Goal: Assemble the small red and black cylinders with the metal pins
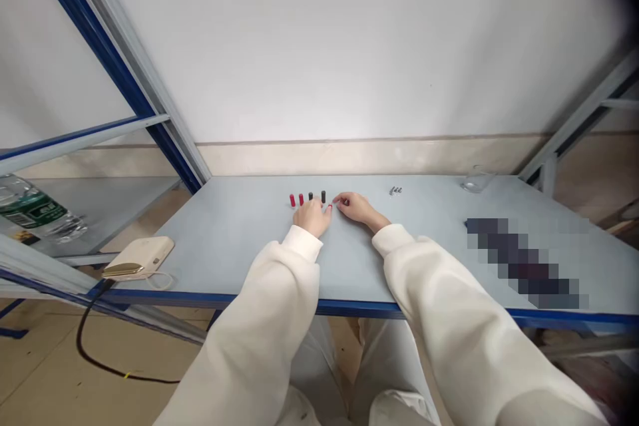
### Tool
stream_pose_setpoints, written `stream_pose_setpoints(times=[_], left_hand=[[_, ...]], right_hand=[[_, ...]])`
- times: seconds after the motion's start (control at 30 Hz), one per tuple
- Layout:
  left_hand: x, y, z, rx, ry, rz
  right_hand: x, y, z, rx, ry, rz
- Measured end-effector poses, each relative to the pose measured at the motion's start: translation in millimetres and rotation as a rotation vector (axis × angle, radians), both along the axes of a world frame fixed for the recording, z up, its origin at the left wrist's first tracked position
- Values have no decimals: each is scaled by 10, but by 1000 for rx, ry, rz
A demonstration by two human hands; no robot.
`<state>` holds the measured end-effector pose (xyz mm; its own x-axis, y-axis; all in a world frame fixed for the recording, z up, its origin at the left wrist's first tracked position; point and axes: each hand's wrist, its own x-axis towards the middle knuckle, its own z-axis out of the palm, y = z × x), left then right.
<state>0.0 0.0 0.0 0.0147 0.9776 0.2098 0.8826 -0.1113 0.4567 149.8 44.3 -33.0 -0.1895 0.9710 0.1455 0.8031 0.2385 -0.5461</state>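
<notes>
Both my hands rest far out on a grey table (234, 239). A short row of small upright caps stands just behind them: two red caps (296, 200) on the left and two black caps (317, 197) on the right. My left hand (312, 216) lies just in front of the row, fingers curled. My right hand (355, 208) is beside it, its fingertips pinched around a small red piece (331, 206) between the two hands. Whether the left hand also touches that piece I cannot tell.
A few small metal parts (395, 191) lie to the right of my hands. A clear glass dish (476, 181) sits at the back right. A beige power bank (140, 256) with a cable lies at the table's left front corner. A water bottle (34, 213) lies on the left shelf.
</notes>
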Motion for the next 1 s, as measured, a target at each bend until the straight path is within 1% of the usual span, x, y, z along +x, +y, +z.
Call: stream_pose_setpoints(times=[0.07, 0.13, 0.23, 0.33, 0.47, 0.6, 0.77, 0.87, 1.0], left_hand=[[34, -26, -51, -73, 105, -33], [70, -29, -110, -84, 106, -61], [92, 2, -194, -20, -23, -93], [86, 37, -232, 30, -170, -122], [93, 63, -209, 73, -420, -168], [130, 85, -181, 107, -596, -238], [167, 97, -181, 48, -849, -283], [177, 90, -170, 8, -929, -297], [183, 89, -161, -10, -965, -313]], right_hand=[[-5, -6, 1, 5, -10, 6], [-8, -14, -1, 9, -13, 9], [-5, -33, -13, 18, 4, 9], [19, -65, -15, 5, 81, 11], [97, -141, 30, -22, 207, -39], [188, -245, 84, -76, 357, -109], [203, -384, 149, -186, 632, -62], [182, -435, 188, -221, 730, -59], [177, -448, 202, -223, 841, -55]])
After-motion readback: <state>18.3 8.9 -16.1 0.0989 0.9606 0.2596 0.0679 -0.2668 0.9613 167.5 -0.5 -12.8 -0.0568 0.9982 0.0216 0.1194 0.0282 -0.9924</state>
